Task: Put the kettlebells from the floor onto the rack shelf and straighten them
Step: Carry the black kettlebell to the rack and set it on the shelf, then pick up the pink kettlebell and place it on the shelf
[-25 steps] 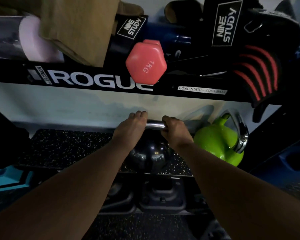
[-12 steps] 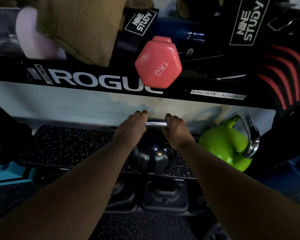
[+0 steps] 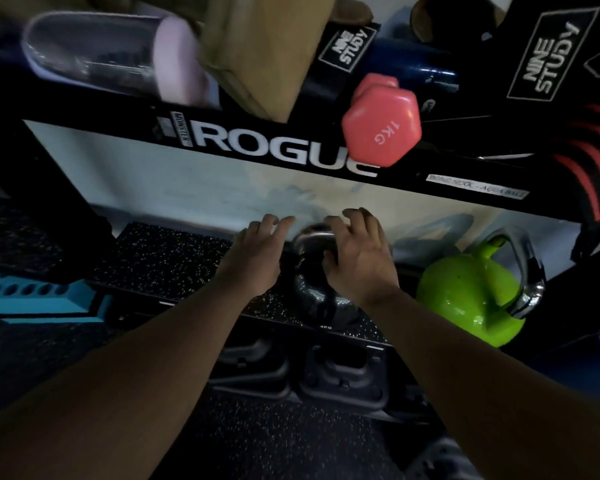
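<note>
A black 4 kg kettlebell with a chrome handle stands upright on the speckled rubber rack shelf. My left hand hovers at the left of its handle with the fingers spread and holding nothing. My right hand is over the right side of the handle, fingers loosened and apart, the thumb near the chrome loop. A green kettlebell with a chrome handle stands on the same shelf to the right, its handle leaning right.
The black upper shelf beam marked ROGUE hangs just above my hands, with a pink 1 kg dumbbell, a brown bag, a clear tube and black straps on it. Dark weight blocks sit below the shelf. A blue block lies at left.
Both hands have let go of the black kettlebell's handle and opened. The kettlebell now stands on the shelf by itself. My view has shifted closer and tilted.
</note>
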The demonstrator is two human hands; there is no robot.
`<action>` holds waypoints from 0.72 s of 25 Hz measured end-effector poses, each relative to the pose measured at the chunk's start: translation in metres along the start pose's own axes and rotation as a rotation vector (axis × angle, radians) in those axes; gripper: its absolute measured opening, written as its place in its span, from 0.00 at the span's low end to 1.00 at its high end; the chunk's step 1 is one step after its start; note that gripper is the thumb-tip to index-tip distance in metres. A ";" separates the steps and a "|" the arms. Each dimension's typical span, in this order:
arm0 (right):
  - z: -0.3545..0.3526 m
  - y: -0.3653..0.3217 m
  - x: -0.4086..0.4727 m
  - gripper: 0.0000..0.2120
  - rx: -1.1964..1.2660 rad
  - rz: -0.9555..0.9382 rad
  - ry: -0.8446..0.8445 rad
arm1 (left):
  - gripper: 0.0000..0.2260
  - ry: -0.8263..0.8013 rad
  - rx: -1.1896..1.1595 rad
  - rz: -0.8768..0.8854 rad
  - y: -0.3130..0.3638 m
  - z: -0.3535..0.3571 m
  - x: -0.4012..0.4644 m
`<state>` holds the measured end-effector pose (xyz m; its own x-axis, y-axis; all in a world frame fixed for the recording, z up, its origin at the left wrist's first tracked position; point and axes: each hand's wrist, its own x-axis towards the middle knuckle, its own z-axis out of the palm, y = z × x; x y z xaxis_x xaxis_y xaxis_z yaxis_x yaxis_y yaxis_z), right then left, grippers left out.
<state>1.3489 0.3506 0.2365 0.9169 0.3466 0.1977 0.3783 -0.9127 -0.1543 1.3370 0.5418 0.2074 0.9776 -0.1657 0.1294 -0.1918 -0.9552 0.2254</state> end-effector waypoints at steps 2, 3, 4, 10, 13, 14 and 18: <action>-0.001 -0.034 -0.009 0.26 0.039 -0.035 0.021 | 0.35 -0.041 0.047 0.026 -0.023 -0.006 -0.025; 0.003 -0.054 -0.014 0.25 0.059 -0.055 0.010 | 0.33 -0.061 0.051 0.035 -0.038 -0.008 -0.039; 0.009 -0.075 -0.020 0.24 0.068 -0.068 -0.013 | 0.32 -0.089 0.054 0.043 -0.053 -0.011 -0.055; 0.059 -0.195 -0.082 0.21 0.153 -0.017 -0.154 | 0.23 -0.205 0.050 0.110 -0.155 -0.031 -0.165; 0.083 -0.239 -0.121 0.19 0.238 0.041 -0.229 | 0.23 -0.301 0.088 0.137 -0.200 -0.031 -0.220; 0.092 -0.247 -0.134 0.19 0.251 0.065 -0.252 | 0.24 -0.335 0.088 0.141 -0.208 -0.027 -0.234; 0.132 -0.264 -0.198 0.19 0.314 0.156 -0.344 | 0.26 -0.472 0.092 0.110 -0.217 0.006 -0.283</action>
<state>1.0840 0.5514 0.1102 0.9346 0.3103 -0.1737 0.2043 -0.8683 -0.4519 1.1021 0.7941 0.1160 0.8883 -0.3400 -0.3088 -0.3088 -0.9398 0.1465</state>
